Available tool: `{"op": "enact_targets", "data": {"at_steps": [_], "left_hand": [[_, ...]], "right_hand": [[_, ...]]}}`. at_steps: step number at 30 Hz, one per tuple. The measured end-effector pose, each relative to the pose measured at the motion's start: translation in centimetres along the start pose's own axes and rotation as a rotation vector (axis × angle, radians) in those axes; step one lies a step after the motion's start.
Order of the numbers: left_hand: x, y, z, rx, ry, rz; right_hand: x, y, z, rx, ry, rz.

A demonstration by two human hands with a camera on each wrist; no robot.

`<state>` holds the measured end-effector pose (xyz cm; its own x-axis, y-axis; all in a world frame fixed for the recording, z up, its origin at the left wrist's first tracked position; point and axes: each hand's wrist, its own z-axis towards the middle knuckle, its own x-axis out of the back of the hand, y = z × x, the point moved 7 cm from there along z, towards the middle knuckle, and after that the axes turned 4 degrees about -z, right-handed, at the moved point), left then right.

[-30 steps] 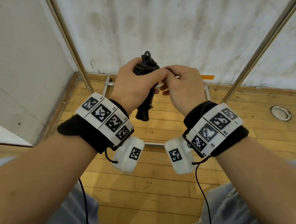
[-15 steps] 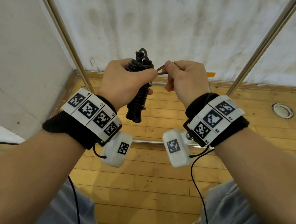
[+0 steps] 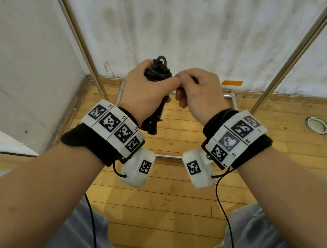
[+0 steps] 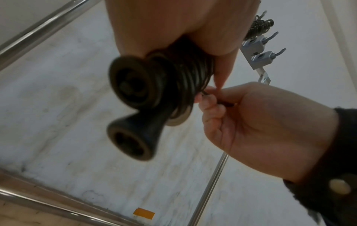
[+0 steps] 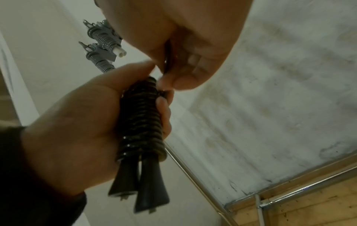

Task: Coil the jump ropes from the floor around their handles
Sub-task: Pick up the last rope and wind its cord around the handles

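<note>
A black jump rope [image 3: 159,74] is wound in tight coils round its two black handles [image 5: 142,194], which stand upright side by side with flared ends down. My left hand [image 3: 148,91] grips the coiled bundle [image 5: 142,122] round its middle. My right hand [image 3: 195,90] is right beside it at the top and pinches the loose rope end [image 5: 167,61] between thumb and fingers. From below, the handles' flared ends [image 4: 131,143] point toward the left wrist camera, with my right hand [image 4: 241,116] holding the rope end against the coils [image 4: 181,79].
A metal rack frames the space: slanted poles [image 3: 71,21] left and right [image 3: 293,56], base bars on the wooden floor [image 3: 167,199]. Grey hooks [image 4: 258,45] high on the rack hold coiled ropes [image 5: 102,41]. White walls stand behind and left. My knees are below.
My right hand, which held the rope end pulled out to the right half a second ago, has come back against the left hand at the top of the bundle. Both hands sit slightly lower.
</note>
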<state>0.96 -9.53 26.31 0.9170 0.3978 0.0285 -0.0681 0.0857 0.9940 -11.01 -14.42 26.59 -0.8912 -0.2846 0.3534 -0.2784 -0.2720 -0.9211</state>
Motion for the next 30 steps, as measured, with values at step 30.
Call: {"op": "enact_targets", "data": {"at_steps": [30], "left_hand": [[1.0, -0.2, 0.6, -0.094, 0.030, 0.165]], "right_hand": [[0.4, 0.3, 0.1, -0.072, 0.108, 0.205]]}}
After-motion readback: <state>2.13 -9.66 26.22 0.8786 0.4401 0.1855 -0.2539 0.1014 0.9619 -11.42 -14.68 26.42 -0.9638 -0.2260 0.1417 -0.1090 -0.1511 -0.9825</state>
